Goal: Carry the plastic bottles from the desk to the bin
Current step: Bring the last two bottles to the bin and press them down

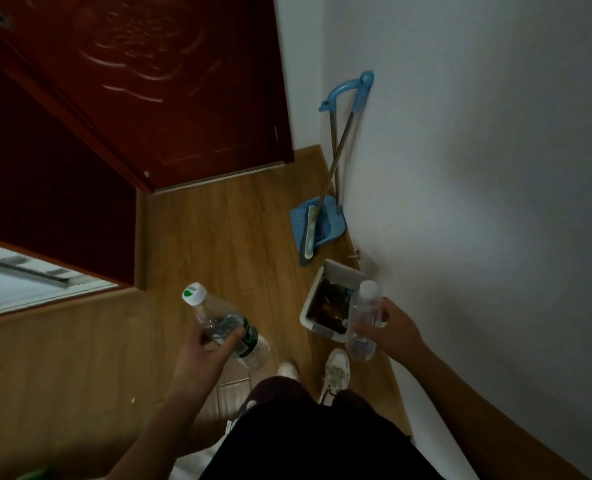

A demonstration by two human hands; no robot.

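My left hand (206,348) grips a clear plastic bottle with a green label and a white-green cap (218,322), tilted up to the left. A second clear bottle with a white cap (364,317) stands nearly upright in my right hand (391,329), over the near right corner of the bin. The bin (313,329) is a small white rectangular container on the wooden floor against the right wall, lined dark and holding rubbish. My left hand is left of the bin, over the floor.
A blue dustpan and broom (317,223) lean against the white wall just beyond the bin. A dark red door (170,98) stands ahead on the left. My white shoes (336,372) are on the wooden floor right before the bin.
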